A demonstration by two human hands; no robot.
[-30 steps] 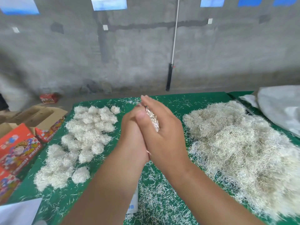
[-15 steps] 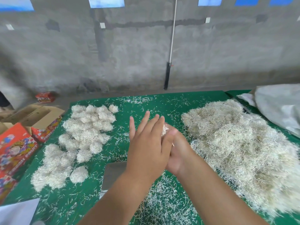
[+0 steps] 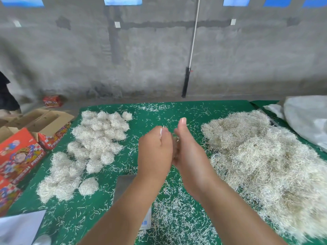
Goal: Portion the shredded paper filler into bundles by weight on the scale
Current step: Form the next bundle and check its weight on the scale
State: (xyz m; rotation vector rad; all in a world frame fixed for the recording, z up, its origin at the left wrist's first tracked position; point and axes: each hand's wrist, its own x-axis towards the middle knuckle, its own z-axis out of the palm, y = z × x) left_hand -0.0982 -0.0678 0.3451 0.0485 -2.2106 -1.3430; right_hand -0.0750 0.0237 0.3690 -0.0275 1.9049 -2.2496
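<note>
From the head view, the left hand and right hand press palm to palm around a small wad of shredded paper, fingers curled about it. The loose filler heap lies right of the right hand; finished bundles sit left of the left hand. The scale shows beneath the left forearm.

A: looks like a small packing workshop, not a home. Bare concrete wall across the top, green-covered table below it.

B: yeah, printed cartons stacked at left, some open. Big loose filler heap at right, rows of small bundles left of centre, shreds all over the cloth.
</note>
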